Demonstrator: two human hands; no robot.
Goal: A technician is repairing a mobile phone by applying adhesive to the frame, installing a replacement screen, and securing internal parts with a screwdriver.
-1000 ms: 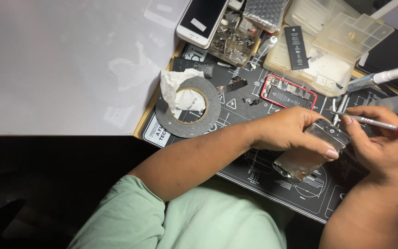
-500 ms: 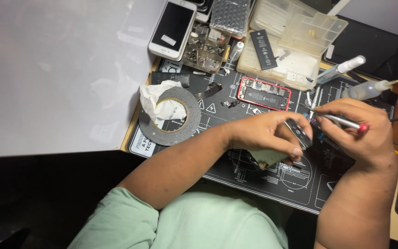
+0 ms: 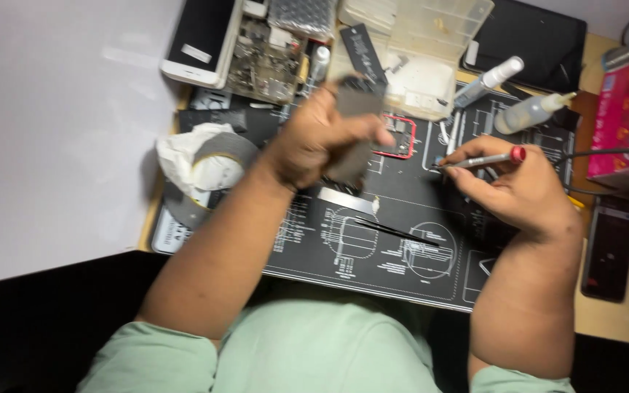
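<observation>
Cluttered tabletop point(image 3: 620, 324) was covered by a black repair mat point(image 3: 402, 240). At 12 o'clock, a grey phone part point(image 3: 354, 131) was clenched in the left hand point(image 3: 314, 142); at 3 o'clock, a red-capped screwdriver point(image 3: 478, 160) was pinched by the right hand point(image 3: 518, 193). Probably best kept steady, tip low.

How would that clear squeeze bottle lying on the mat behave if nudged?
The clear bottle lies on its side on the black mat, so it would probably roll. It looks like light plastic, likely easy to shift. Its tapered nozzle may make it curve.

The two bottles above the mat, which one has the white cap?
The upper-left bottle, slim with a white cap; the squeeze bottle beside it is clear with a pointed nozzle.
</observation>
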